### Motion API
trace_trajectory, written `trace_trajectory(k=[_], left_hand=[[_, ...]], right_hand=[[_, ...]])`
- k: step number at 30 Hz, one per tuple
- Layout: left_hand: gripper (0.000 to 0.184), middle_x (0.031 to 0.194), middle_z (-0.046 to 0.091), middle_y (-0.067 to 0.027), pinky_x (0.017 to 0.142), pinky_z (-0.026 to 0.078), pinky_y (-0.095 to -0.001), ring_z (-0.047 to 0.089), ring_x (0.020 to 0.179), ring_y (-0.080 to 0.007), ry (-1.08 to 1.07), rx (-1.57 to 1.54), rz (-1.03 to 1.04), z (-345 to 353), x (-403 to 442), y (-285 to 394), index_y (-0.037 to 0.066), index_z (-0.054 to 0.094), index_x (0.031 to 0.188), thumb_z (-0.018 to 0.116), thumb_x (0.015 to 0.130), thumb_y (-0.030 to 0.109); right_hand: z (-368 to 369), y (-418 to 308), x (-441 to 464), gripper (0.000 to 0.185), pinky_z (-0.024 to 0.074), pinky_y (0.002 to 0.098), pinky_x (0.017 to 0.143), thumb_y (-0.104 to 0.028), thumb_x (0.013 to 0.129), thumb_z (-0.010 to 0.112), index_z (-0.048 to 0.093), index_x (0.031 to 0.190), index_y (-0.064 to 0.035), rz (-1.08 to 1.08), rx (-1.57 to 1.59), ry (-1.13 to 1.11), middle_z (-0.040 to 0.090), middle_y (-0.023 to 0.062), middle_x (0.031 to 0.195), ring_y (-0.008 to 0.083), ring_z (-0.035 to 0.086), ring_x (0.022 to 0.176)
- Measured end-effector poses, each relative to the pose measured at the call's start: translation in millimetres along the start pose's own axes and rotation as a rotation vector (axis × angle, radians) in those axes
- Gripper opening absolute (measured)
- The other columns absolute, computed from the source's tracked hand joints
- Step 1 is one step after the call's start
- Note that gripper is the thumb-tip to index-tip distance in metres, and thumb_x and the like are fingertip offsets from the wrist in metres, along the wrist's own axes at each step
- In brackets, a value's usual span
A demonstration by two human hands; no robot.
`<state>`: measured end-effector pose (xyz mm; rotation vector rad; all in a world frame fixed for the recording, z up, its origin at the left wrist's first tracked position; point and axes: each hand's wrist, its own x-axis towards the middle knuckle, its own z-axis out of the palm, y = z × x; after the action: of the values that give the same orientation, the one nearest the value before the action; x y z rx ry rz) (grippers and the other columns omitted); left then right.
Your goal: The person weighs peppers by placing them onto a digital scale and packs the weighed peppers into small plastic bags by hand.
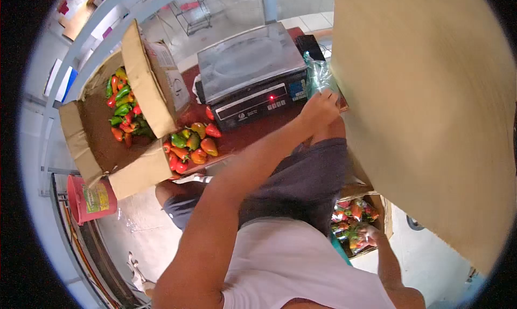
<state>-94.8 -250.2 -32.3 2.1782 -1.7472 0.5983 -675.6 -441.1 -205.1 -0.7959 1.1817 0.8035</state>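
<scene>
My left hand reaches across to the right side of the scale. Its fingers are closed on the lower end of a bunch of thin greenish plastic bags. Low on the right, my right hand is down inside a cardboard box, its fingers around a clear bag of peppers. More bagged peppers in red, orange and green lie in that box. Loose peppers are heaped on the dark red table in front of the scale.
An open cardboard box with loose peppers stands at the left. A large cardboard panel fills the right side, close to my left hand. A pink bucket stands on the floor at left. Blue-grey rails run behind the scale.
</scene>
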Motion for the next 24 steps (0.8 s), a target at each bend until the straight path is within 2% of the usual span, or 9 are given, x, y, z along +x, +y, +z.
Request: trace_trajectory(k=[1, 2, 5, 8, 10, 12, 16, 22, 24], left_hand=[[0.016, 0.092, 0.064, -0.0101, 0.076, 0.052, -0.0375, 0.062, 0.092, -0.0277, -0.058, 0.045, -0.016, 4.0, 5.4, -2.4, 0.007, 0.073, 0.083, 0.067, 0.073, 0.018], [0.015, 0.092, 0.064, -0.0103, 0.077, 0.052, -0.0367, 0.061, 0.093, -0.0275, -0.117, 0.094, -0.027, 4.9, 9.5, -6.9, 0.007, 0.073, 0.08, 0.068, 0.072, 0.019], [0.011, 0.088, 0.067, -0.0139, 0.073, 0.055, -0.0415, 0.067, 0.087, -0.0308, -0.325, 0.118, -0.107, 24.0, 21.8, -25.9, 0.006, 0.072, 0.073, 0.067, 0.073, 0.016], [0.01, 0.08, 0.07, -0.0196, 0.068, 0.058, -0.0474, 0.071, 0.076, -0.0386, -0.356, -0.132, -0.224, 28.3, 18.0, -45.7, 0.003, 0.07, 0.075, 0.064, 0.077, 0.011], [0.01, 0.08, 0.069, -0.0202, 0.071, 0.058, -0.0473, 0.07, 0.077, -0.0405, -0.26, -0.203, -0.311, 30.2, 15.3, -52.1, 0.003, 0.069, 0.076, 0.066, 0.077, 0.012], [0.01, 0.08, 0.069, -0.0207, 0.072, 0.058, -0.047, 0.069, 0.078, -0.0412, -0.219, -0.253, -0.384, 29.7, 10.6, -56.4, 0.003, 0.07, 0.076, 0.067, 0.075, 0.013], [0.012, 0.077, 0.069, -0.0218, 0.073, 0.057, -0.046, 0.069, 0.075, -0.0409, -0.331, -0.445, -0.427, 43.6, 0.5, -66.7, 0.002, 0.072, 0.072, 0.071, 0.07, 0.014], [0.017, 0.077, 0.069, -0.0205, 0.07, 0.055, -0.0446, 0.068, 0.074, -0.0405, -0.259, -0.671, -0.703, 12.7, -7.2, -71.1, 0.004, 0.072, 0.071, 0.076, 0.066, 0.019], [0.017, 0.079, 0.069, -0.0189, 0.073, 0.055, -0.0442, 0.068, 0.079, -0.0383, -0.166, -0.646, -0.71, 10.8, -14.4, -74.3, 0.005, 0.072, 0.073, 0.076, 0.068, 0.021]], right_hand=[[3.5, 1.8, 9.8, 0.051, 0.0486, 0.0745, 0.083, -0.021, 0.086, 0.072, 0.054, 0.132, -0.0082, 0.127, -0.093, 0.028, 0.062, 0.0151, 0.123, 0.0404, 0.061, 0.11], [73.6, -36.8, -50.9, 0.045, 0.0565, 0.0592, 0.074, -0.025, 0.088, 0.069, 0.057, 0.128, -0.0073, 0.05, -0.21, 0.253, 0.067, 0.0069, 0.102, 0.0242, 0.065, 0.098], [81.1, -36.8, -49.2, 0.061, 0.0551, 0.054, 0.084, -0.033, 0.08, 0.08, 0.056, 0.13, -0.0081, -0.061, -0.49, 0.42, 0.067, 0.0049, 0.105, 0.023, 0.064, 0.101], [112.9, -71.5, -81.6, 0.067, 0.0528, 0.0437, 0.093, -0.037, 0.08, 0.08, 0.054, 0.136, -0.011, -0.406, -1.164, 0.522, 0.063, 0.0116, 0.125, 0.0235, 0.061, 0.115], [143.4, -105.5, -90.7, 0.053, 0.0535, 0.04, 0.092, -0.031, 0.085, 0.076, 0.06, 0.129, -0.0055, -0.643, -0.776, 0.479, 0.068, 0.0148, 0.121, 0.0264, 0.067, 0.109], [201.2, -169.8, -131.8, 0.038, 0.0551, 0.0398, 0.086, -0.024, 0.087, 0.074, 0.066, 0.119, -0.0043, -0.91, -1.063, 0.567, 0.071, 0.0159, 0.113, 0.0273, 0.071, 0.099], [275.4, -279.9, -118.3, 0.027, 0.0533, 0.0418, 0.089, -0.016, 0.091, 0.067, 0.068, 0.115, -0.0046, -1.373, -0.72, 0.518, 0.071, 0.0163, 0.11, 0.0322, 0.068, 0.102], [328.7, -408.0, -44.4, 0.035, 0.0474, 0.0455, 0.101, -0.007, 0.088, 0.057, 0.061, 0.122, -0.0011, -1.612, -1.057, 0.601, 0.063, 0.0218, 0.124, 0.039, 0.062, 0.113], [338.4, -426.7, -31.6, 0.04, 0.0455, 0.047, 0.103, -0.006, 0.087, 0.055, 0.058, 0.127, 0.0, -1.523, -1.17, 0.616, 0.061, 0.0238, 0.128, 0.0407, 0.059, 0.117]])
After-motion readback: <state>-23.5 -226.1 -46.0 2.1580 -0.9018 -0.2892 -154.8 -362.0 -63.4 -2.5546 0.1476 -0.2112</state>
